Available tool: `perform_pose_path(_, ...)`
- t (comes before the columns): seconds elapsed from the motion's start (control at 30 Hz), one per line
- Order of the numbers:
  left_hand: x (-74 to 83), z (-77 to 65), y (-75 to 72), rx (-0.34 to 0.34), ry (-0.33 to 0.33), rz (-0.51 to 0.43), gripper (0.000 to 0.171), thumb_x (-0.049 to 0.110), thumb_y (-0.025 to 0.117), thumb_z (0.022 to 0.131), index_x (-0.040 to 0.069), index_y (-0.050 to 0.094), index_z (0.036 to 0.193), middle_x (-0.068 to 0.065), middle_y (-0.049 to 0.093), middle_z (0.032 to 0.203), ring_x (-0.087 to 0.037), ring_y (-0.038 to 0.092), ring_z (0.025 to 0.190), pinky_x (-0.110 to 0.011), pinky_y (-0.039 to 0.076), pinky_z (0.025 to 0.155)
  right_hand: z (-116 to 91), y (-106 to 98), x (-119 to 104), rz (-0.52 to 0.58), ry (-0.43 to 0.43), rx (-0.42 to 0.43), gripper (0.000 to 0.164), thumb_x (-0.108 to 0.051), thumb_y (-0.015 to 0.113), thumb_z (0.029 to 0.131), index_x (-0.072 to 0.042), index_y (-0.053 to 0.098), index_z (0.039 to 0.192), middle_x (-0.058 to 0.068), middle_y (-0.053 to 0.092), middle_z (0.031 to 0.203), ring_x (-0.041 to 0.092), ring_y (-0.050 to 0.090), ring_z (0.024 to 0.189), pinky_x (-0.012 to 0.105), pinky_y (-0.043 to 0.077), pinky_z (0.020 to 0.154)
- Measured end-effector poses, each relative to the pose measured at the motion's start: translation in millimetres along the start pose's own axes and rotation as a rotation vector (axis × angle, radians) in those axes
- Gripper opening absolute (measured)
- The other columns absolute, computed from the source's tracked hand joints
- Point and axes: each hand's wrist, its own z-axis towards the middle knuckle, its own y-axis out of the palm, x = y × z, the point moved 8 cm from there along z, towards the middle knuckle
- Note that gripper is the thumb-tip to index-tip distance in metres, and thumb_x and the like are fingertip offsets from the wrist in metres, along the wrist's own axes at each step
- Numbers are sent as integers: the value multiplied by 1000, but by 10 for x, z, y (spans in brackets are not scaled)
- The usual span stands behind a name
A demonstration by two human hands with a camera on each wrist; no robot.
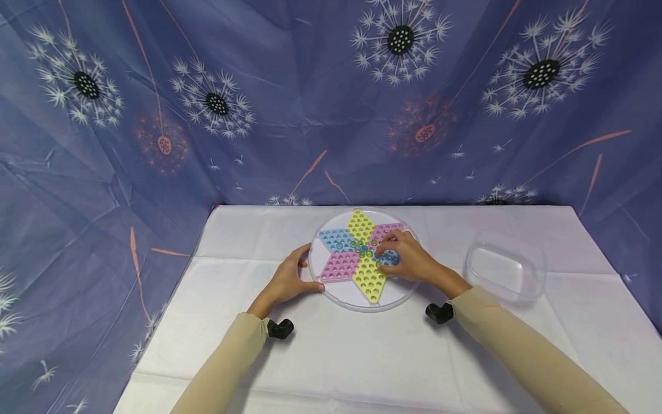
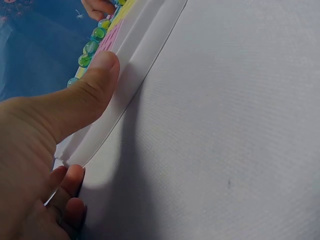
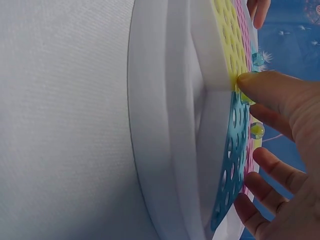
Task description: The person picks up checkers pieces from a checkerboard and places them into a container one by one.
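A round Chinese checkers board [image 1: 362, 309] lies on the table, its star in yellow, pink and blue. Several glass marbles [image 1: 362, 251] sit around the star's middle, and more marbles [image 2: 99, 34] line up in the left wrist view. My left hand [image 1: 289, 280] grips the board's left rim, thumb over the edge and fingers against the side. Over the right blue point of the star, my right hand [image 1: 411, 259] pinches a yellow-green marble [image 3: 247, 98] between thumb and index finger. Its other fingers spread above the blue holes [image 3: 232, 150], partly hiding that point in the head view.
To the right of the board stands a clear plastic container [image 1: 497, 267]. A white cloth [image 1: 393, 368] covers the table. Blue curtain with dandelion prints [image 1: 310, 103] hangs behind and at the sides. Black camera mounts [image 1: 281, 329] stick out from both wrists.
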Motion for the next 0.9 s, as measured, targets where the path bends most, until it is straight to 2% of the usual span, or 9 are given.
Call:
perform_pose_path(0.43,16,-6,4,1,-6,8,113,21,99,68,7,33,160,-12,53,123,-26,48,112,-42,36,103,-8,5,16,-12,16,-5,13,-26,87,83,-24,78,92,11,58,129,36,47,119,60,36,100)
perform_pose_path(0.9,-15,5,22,20,7,1,113,21,100,65,5,37,158,-11,54,116,-26,48,109,-44,36,102,4,10,10,3,-15,-8,10,-23,86,83,-24,77,89,10,61,125,36,49,118,60,38,101)
